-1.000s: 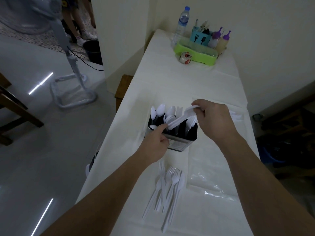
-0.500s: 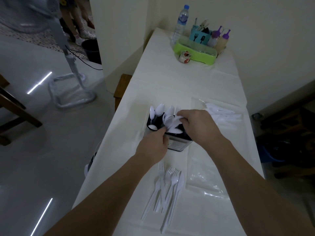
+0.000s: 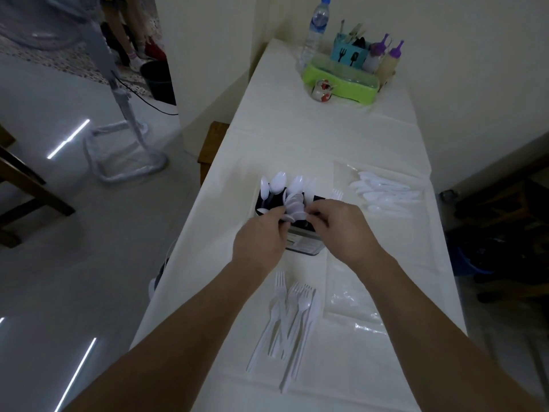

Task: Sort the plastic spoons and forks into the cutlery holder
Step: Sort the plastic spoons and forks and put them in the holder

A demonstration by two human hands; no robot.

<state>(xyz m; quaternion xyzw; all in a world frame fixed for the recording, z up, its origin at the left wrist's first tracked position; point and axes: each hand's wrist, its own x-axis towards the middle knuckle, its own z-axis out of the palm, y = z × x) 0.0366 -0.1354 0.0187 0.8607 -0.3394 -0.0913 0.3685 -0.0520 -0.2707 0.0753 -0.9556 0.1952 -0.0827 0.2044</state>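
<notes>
1. We have both hands at the cutlery holder [image 3: 303, 245], the dark box mid-table with a pale label on its near face. Left hand [image 3: 261, 242] is at its near-left corner, fingers curled in toward a fanned stack of spoons [image 3: 292, 203]; it looks to be pinching them, though the contact itself is hidden. Right hand [image 3: 341, 230] comes over the near-right rim, fingers bent down at the same stack; whether it has hold of anything we cannot tell.
2. More spoon bowls stand upright along the far side of the holder; one fork [image 3: 336, 194] pokes up at its right.
3. Still unsorted, by our reading: a loose pile of forks [image 3: 289, 310] on the cloth nearest us, and a spoon pile [image 3: 383, 193] on a clear plastic sheet [image 3: 356, 304] to the right.
4. Risk: the fanned stack is slippery plastic; a loosened pinch could splay it across compartments or onto the table.
5. Risk: both hands press one end of a light, tall-loaded holder; it could tip or skid on the tablecloth [image 3: 326, 138].
6. Risk: spoons dropping in beside the fork would spoil the sort.
</notes>
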